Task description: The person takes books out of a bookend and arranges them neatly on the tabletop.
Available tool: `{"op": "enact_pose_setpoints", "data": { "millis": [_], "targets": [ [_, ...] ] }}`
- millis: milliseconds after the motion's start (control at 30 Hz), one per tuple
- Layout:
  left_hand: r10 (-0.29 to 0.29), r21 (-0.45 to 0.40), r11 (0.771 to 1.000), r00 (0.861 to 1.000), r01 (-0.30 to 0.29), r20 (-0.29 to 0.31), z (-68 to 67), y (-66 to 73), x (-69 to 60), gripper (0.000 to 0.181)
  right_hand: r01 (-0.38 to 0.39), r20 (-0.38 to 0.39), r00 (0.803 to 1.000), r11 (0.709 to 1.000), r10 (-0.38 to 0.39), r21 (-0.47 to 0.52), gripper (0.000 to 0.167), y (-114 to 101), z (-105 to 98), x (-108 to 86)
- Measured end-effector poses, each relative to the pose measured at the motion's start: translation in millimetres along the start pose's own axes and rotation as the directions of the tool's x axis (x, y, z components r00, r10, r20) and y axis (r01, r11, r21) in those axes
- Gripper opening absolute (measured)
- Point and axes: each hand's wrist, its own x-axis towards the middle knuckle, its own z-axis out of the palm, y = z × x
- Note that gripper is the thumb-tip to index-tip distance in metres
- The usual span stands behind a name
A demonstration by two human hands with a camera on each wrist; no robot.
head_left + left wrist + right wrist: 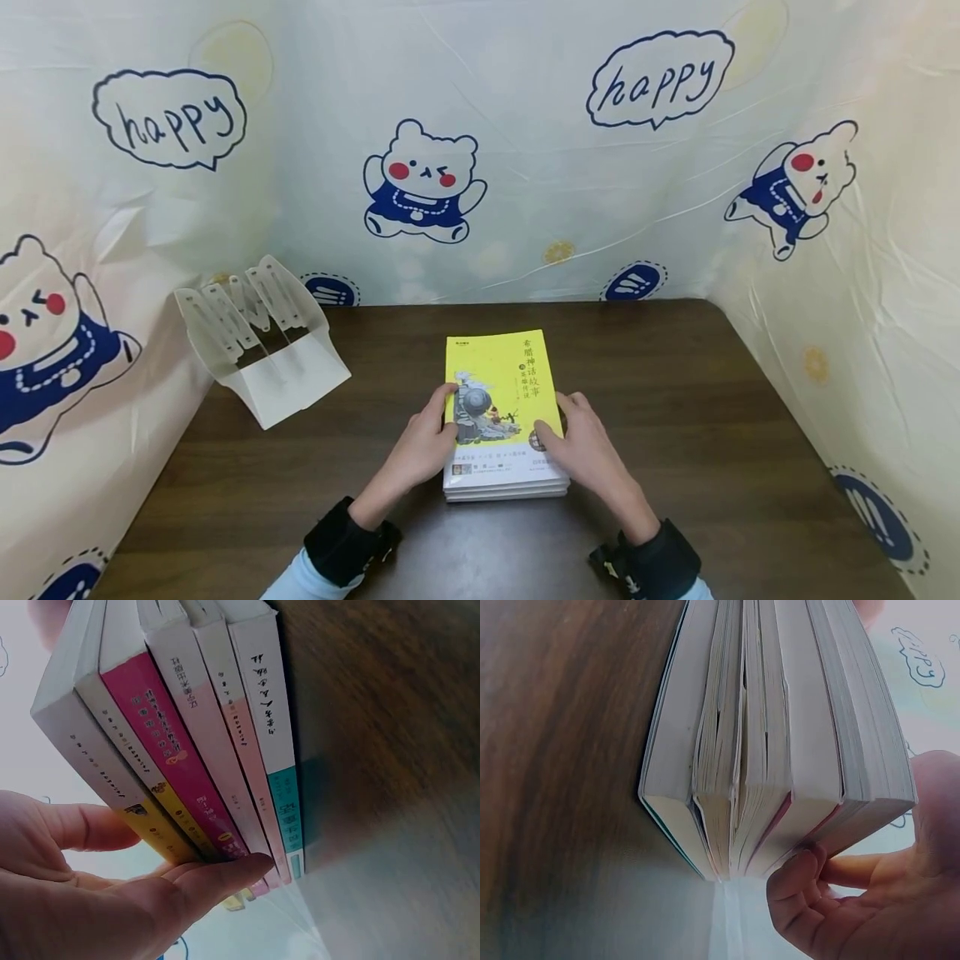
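Observation:
A stack of paperback books (161, 697) lies flat on the table, spines toward my left hand. On top is a book with a yellow and white cover (498, 358), printed with a grey picture and Chinese characters. My left hand (423, 446) grips the stack's left side, fingers against the yellow, magenta and pink spines in the left wrist view. On the opposite side, my right hand (596, 454) holds the page edges (810, 727) with bent fingers, its thumb on the top cover. The bottom book (262, 697) has a white and teal spine.
A white slatted rack (307, 375) stands at the table's back left, apart from the books. The dark wooden table (660, 383) is bordered at the back and sides by a pale printed curtain (525, 183) with cartoon bears.

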Motion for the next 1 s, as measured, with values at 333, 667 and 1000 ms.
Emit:
{"op": "enact_pose_setpoints", "data": {
  "millis": [333,667,1000],
  "targets": [
    [0.013,0.009,1.0,1.0,-0.013,0.005,0.7,-1.7,0.1,0.057,-0.057,0.033,0.998,0.998,0.057,0.018,0.066,-4.2,3.7,-1.6],
    [0.011,-0.017,1.0,1.0,-0.01,0.011,0.0,-3.3,-0.2,0.056,-0.064,0.059,0.996,0.997,0.062,0.033,0.062,-8.2,5.9,-3.3],
    [0.042,0.003,0.999,0.999,-0.042,0.005,1.1,-6.3,0.4,0.056,-0.076,0.06,0.995,0.997,0.074,0.025,0.062,-8.1,6.8,-2.8]
  ]
}}
